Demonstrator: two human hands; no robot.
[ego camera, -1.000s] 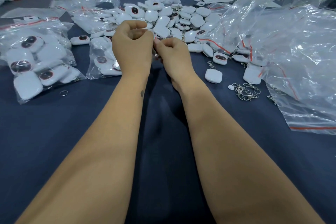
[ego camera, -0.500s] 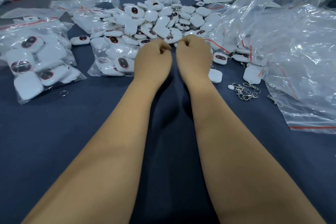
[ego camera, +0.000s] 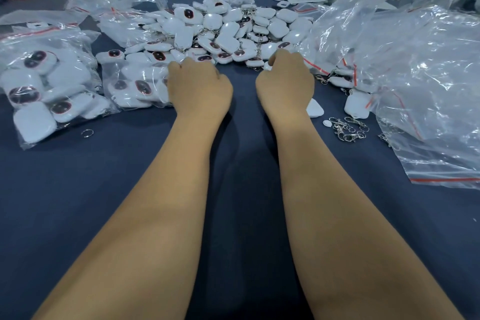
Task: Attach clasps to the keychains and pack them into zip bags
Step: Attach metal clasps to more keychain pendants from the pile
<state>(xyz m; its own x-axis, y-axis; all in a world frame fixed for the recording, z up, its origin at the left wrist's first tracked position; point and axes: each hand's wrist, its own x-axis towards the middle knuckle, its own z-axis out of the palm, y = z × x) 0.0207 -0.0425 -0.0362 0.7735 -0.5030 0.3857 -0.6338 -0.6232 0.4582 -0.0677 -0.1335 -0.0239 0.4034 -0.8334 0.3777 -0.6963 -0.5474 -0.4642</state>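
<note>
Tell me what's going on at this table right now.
A person is assembling white keychains. Both hands, the left hand and right hand, rest curled at the near edge of the loose keychain pile; what they hold is hidden. Filled zip bags lie left, loose metal clasps right.

We see glossy white plastic keychains (ego camera: 226, 34), shiny metal clasps (ego camera: 348, 128), clear crinkled plastic zip bags (ego camera: 428, 80) and a matt dark-blue cloth bench (ego camera: 78, 202).
</note>
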